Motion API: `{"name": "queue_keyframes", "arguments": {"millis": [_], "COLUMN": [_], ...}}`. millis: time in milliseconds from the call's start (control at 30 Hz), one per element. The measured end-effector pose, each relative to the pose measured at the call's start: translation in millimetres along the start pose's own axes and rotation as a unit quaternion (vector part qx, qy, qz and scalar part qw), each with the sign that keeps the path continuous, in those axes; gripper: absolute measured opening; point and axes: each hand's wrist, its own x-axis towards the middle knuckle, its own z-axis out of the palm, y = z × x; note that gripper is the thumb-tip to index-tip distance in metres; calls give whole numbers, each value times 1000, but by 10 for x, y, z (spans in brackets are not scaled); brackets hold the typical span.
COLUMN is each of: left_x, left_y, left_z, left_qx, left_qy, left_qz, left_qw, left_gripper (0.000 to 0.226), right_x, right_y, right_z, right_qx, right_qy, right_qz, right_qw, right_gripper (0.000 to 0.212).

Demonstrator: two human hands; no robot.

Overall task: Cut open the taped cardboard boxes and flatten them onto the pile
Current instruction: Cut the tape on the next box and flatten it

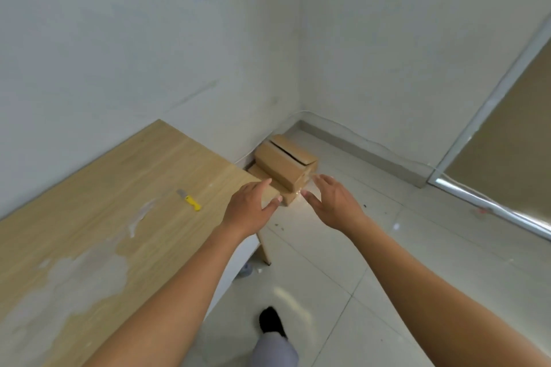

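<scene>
Fetching step: left hand point(249, 205) and right hand point(334, 202), fingers spread and empty, extend toward the cardboard box point(283, 164) beyond them; next, probably grip its sides.

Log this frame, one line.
left hand: open, empty | right hand: open, empty | cardboard box: floor, top seam split | yellow-handled knife: on wooden table

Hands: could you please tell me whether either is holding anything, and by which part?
Nothing is held: left hand and right hand are open; the yellow-handled knife lies on the table.
</scene>
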Motion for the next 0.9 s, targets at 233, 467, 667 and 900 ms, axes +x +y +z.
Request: {"name": "queue_keyframes", "arguments": {"millis": [233,467,667,900], "left_x": [1100,2429,3369,4437], "left_y": [323,455,462,248], "left_z": [387,505,495,717], "left_qx": [-33,-40,-54,-93], "left_qy": [-42,-85,-112,-91], "left_qz": [18,-3,-40,-130], "left_qw": [998,996,991,983], "left_gripper": [60,57,60,59], "right_x": [798,1974,2939,4380], "right_y": [758,1268,1580,2010], "right_z": [-260,-615,-914,-998], "right_qx": [-16,-21,-9,-15], "right_qy": [-6,-45,-60,-107], "right_qz": [49,79,84,37], "right_qw": [999,996,995,993], "right_gripper": [62,63,62,61]}}
